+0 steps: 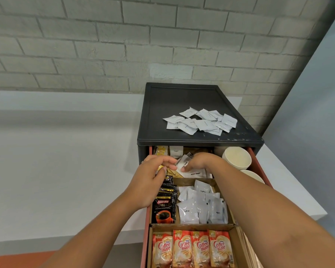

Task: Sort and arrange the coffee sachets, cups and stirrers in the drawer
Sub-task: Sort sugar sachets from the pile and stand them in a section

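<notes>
Both hands reach into the rear compartment of the open drawer (147, 213). Right hand (196, 162): fingers curled down on the White Sugar sachets (195, 173), one sachet tipped up in its grip. Left hand (153, 172): close beside it, fingertips curled and touching that sachet's edge; whether it actually holds anything I cannot tell.

Drawer contents, back to front.
- Rear: yellow sachets (161, 151) and a Sugar sachet (176, 151) stand at the back. Tan wooden pieces, probably stirrers (172, 173), lie loose under the hands.
- Middle left: Kopiko sachets (164, 206), in an overlapping row.
- Middle right: white Coffee sachets (199, 207), gathered in one compartment but leaning unevenly.
- Front: four Coffee mate sachets (193, 248), upright, side by side, tidy.
- Right side: a stack of paper cups (237, 157), with another cup (252, 176) just in front of it.

Outside the drawer: a loose heap of white sachets (201, 121) lies on the black cabinet top (182, 97). The cabinet stands on the white counter (66, 171).

Progress, by my estimate: past halfway. The front and middle compartments look sorted. The rear one is in hand, its sugar and stirrers mixed together. Left to do: the heap on top, and the stirrers.
</notes>
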Demonstrator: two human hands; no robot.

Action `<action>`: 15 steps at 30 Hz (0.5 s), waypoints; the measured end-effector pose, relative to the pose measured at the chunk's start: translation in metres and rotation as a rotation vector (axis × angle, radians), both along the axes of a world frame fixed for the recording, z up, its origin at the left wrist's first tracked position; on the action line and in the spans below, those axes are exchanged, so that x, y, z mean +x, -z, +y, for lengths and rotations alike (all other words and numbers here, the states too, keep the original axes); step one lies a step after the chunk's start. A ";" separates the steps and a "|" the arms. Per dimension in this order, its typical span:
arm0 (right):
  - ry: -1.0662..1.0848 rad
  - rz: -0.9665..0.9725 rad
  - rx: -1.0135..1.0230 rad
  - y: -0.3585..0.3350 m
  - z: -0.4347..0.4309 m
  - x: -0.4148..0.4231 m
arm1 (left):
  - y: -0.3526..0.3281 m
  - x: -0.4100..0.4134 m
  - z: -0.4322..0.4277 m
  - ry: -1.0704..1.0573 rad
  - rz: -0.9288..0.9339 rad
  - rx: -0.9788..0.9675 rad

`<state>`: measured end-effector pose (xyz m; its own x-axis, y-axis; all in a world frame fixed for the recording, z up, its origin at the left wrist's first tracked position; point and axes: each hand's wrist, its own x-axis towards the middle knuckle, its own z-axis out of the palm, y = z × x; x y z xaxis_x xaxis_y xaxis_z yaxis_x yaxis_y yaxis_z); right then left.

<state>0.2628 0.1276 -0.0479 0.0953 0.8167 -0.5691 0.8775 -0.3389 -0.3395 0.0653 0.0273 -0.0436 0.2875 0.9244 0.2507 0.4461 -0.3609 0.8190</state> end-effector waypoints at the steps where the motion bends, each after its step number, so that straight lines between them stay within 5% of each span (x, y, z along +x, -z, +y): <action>1: -0.001 0.005 0.006 0.001 0.000 0.000 | 0.000 0.000 0.000 0.001 -0.001 0.002; 15: -0.106 -0.091 0.064 -0.001 -0.006 0.003 | 0.002 -0.001 0.001 0.005 -0.006 0.014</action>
<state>0.2662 0.1215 -0.0468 0.0553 0.8595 -0.5082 0.9355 -0.2225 -0.2745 0.0646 0.0285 -0.0459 0.2909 0.9193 0.2650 0.4393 -0.3744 0.8166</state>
